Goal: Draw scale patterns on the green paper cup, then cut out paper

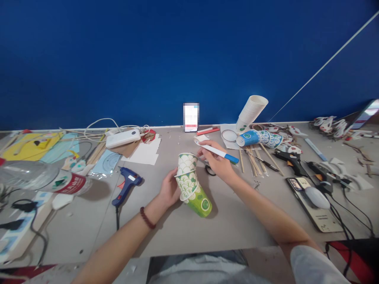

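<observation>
Three paper cups (189, 183), nested end to end in one bent column, at the middle of the table (233, 232): white with green scallops toward the far end, solid green with a round emblem toward the near end, angled right. Hard to say whether resting on the table or lifted off. Left hand (169, 189) half curled round the left side of the column, fingertips hidden behind. Right hand (219, 163) just beside the far cup on the right, fingers bent, with a white marker (217, 151) pinched between thumb and fingers, blue end pointing right.

Left of the left hand, a blue glue gun (128, 184); farther left, a bottle (47, 177) lying on its side beyond a power strip (16, 232). Straight ahead, an upright phone (191, 117) against the blue wall (148, 59), with a red pen (208, 131) near. To the right, a leaning cup stack (251, 113), blue cups (259, 139) lying sideways, thin sticks (255, 161) in front. Nearer, a mouse (317, 197) on a flat phone (321, 221).
</observation>
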